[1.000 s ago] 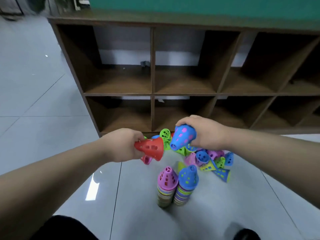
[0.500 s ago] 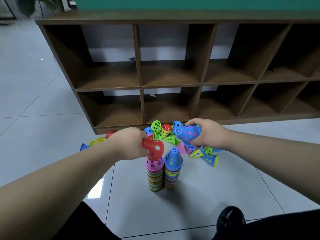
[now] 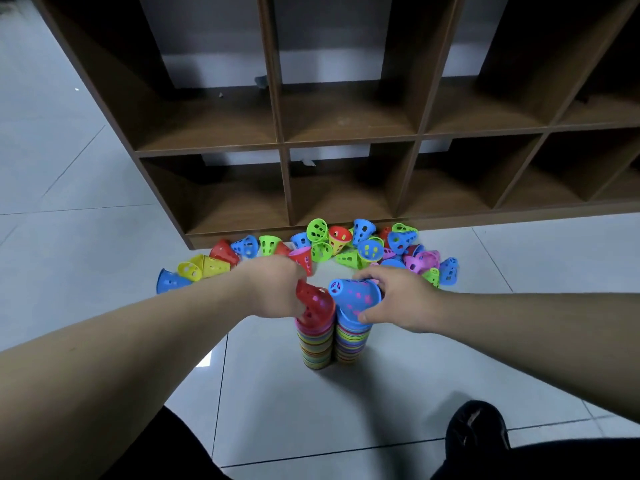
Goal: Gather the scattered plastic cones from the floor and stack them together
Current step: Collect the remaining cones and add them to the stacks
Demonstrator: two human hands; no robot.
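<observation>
Two stacks of coloured perforated cones stand side by side on the floor, the left stack (image 3: pixel 316 344) and the right stack (image 3: pixel 351 342). My left hand (image 3: pixel 273 292) grips a red cone (image 3: pixel 315 304) sitting on top of the left stack. My right hand (image 3: pixel 398 296) holds a blue cone (image 3: pixel 355 296), tilted, over the top of the right stack. Behind the hands several loose cones (image 3: pixel 346 245) in red, blue, green, yellow and pink lie scattered along the shelf's base, from a blue one (image 3: pixel 169 281) at the left to another blue one (image 3: pixel 449 270) at the right.
A brown wooden cubby shelf (image 3: pixel 284 147) with open compartments stands right behind the cones. The floor is glossy grey tile (image 3: pixel 86 237). My dark trouser legs and a black shoe (image 3: pixel 476 427) are at the bottom of the view.
Both hands have come down: the red cone now sits on the left stack and the blue cone is over the right stack. The camera has tipped down and closer.
</observation>
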